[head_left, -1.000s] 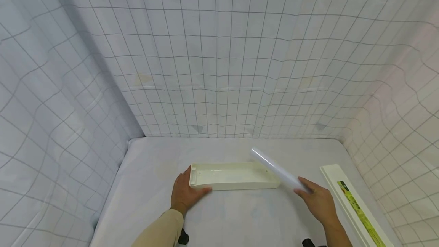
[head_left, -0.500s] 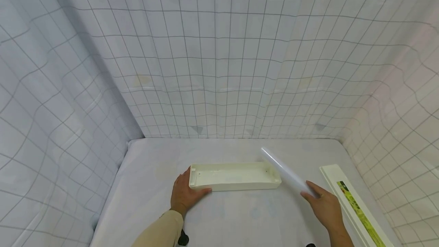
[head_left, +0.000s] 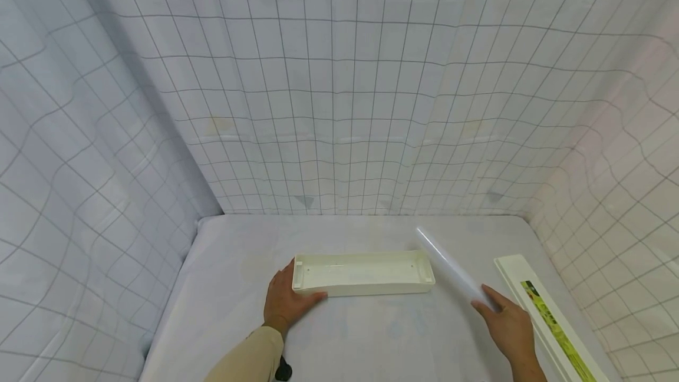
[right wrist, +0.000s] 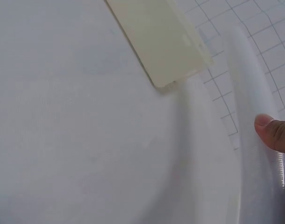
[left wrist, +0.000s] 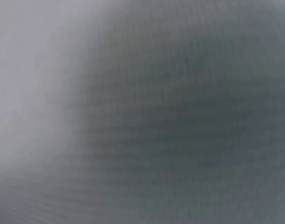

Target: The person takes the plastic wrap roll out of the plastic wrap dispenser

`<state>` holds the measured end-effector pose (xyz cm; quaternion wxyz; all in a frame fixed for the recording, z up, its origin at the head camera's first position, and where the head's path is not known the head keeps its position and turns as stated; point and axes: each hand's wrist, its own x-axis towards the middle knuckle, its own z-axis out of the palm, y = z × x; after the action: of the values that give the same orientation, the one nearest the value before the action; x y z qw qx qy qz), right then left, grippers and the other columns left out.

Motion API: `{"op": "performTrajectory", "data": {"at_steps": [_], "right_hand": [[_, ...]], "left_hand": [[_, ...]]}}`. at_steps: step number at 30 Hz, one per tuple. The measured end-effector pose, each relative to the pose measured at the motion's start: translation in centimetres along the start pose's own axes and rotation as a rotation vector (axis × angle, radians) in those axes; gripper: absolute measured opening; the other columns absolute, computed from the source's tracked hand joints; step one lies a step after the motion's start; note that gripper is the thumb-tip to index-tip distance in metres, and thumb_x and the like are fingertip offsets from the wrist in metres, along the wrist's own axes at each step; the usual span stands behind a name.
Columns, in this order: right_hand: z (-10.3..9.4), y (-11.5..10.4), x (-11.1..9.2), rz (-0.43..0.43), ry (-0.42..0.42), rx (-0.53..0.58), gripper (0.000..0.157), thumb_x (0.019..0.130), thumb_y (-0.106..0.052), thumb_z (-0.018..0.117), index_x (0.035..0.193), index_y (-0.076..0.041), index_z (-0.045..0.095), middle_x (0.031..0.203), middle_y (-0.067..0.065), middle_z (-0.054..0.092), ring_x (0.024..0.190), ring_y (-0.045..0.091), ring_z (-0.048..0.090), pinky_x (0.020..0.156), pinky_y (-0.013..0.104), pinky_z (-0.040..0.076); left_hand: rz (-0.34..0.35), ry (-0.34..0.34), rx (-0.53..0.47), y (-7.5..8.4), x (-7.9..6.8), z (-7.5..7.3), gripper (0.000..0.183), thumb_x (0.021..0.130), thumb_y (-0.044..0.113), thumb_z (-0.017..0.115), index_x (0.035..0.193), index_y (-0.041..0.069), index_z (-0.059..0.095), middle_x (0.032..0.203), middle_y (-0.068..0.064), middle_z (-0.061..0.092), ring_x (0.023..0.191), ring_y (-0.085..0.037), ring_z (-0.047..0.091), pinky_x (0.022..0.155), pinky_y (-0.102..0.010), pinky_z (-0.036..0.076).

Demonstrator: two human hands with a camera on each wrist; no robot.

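A long, shallow cream plastic box (head_left: 366, 289) lies open side up on the white-covered table. My left hand (head_left: 286, 299) grips its left end, thumb along the front wall and fingers round the end. To the right of the box, my right hand (head_left: 506, 320) holds a whitish, shiny roll of plastic wrap (head_left: 451, 264) near its lower end. The roll slants up and left, its far end beyond the box's right end. In the right wrist view, the thumb (right wrist: 273, 133) presses on the roll, and the box (right wrist: 166, 46) shows beyond. The left wrist view shows only blurred grey cloth.
A long white lid (head_left: 546, 317) with a green and yellow label lies slanted at the right side of the table. White gridded cloth walls (head_left: 339, 134) enclose the table (head_left: 382, 341) at the back and both sides.
My right hand has moved right and slightly toward me with the roll, which no longer overlaps the box's right end in the head view. The left hand and box stay put.
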<state>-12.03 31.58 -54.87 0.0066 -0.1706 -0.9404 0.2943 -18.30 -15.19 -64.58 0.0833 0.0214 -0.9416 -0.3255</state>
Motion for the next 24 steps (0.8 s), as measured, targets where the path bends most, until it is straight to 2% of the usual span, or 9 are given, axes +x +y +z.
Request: {"op": "performTrajectory", "data": {"at_steps": [6, 11, 24], "right_hand": [[0.4, 0.6, -0.3, 0.029, 0.046, 0.005, 0.059, 0.09, -0.033, 0.077, 0.139, -0.004, 0.061, 0.144, 0.026, 0.053, 0.135, 0.053, 0.048, 0.104, 0.066, 0.048], [0.7, 1.1, -0.7, 0.074, 0.083, -0.001, 0.061, 0.088, -0.035, 0.078, 0.138, -0.003, 0.062, 0.142, 0.027, 0.054, 0.134, 0.055, 0.048, 0.103, 0.067, 0.047], [1.3, 3.2, -1.1, 0.12, 0.119, -0.016, 0.06, 0.089, -0.034, 0.077, 0.137, -0.001, 0.061, 0.141, 0.03, 0.053, 0.132, 0.057, 0.048, 0.101, 0.069, 0.047]], "left_hand": [[0.017, 0.02, 0.005, -0.1, -0.1, 0.1, 0.122, 0.063, 0.076, 0.081, 0.156, 0.009, 0.038, 0.145, -0.013, 0.06, 0.137, -0.034, 0.054, 0.124, -0.052, 0.034], [0.017, 0.025, 0.011, -0.1, -0.1, 0.2, 0.122, 0.063, 0.076, 0.081, 0.156, 0.009, 0.038, 0.145, -0.013, 0.06, 0.137, -0.034, 0.054, 0.124, -0.052, 0.034], [-0.019, -0.011, 0.017, 0.2, -0.1, -0.1, 0.123, 0.063, 0.077, 0.081, 0.157, 0.01, 0.036, 0.148, -0.013, 0.057, 0.14, -0.034, 0.051, 0.126, -0.052, 0.032]]}}
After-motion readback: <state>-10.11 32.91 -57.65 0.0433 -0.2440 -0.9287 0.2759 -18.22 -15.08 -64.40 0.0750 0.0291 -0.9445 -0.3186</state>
